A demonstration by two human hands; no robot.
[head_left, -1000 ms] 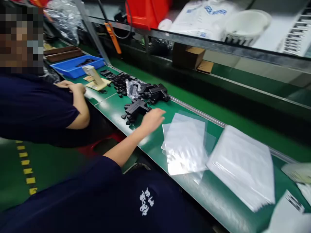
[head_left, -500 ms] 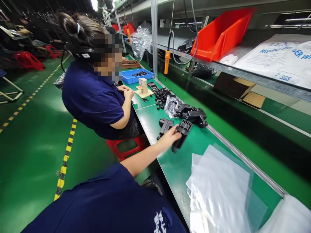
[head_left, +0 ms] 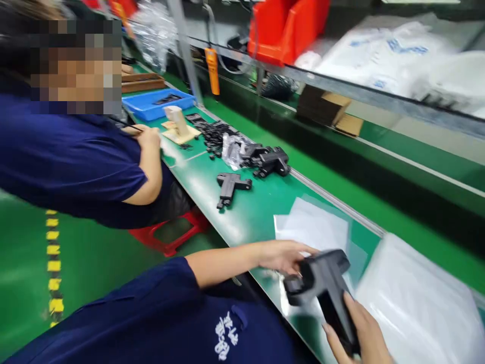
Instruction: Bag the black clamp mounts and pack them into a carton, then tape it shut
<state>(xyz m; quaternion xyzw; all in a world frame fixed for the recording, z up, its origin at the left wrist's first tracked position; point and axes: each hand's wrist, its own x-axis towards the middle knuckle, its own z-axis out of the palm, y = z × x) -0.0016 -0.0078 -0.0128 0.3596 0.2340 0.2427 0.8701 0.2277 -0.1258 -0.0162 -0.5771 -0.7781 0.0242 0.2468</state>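
Grn flr w/ red stool

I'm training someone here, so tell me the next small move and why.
Probably lower the black part onto the clear sheets: the left hand and right hand both hold it, and in this view it overlaps those sheets, which lie on the bench.

Shirt chars & bag print look illegible, v. blurry.

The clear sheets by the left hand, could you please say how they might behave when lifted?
The clear sheets look thin and see-through at the edge, so they would probably flop. They overlap, so one may drag another.
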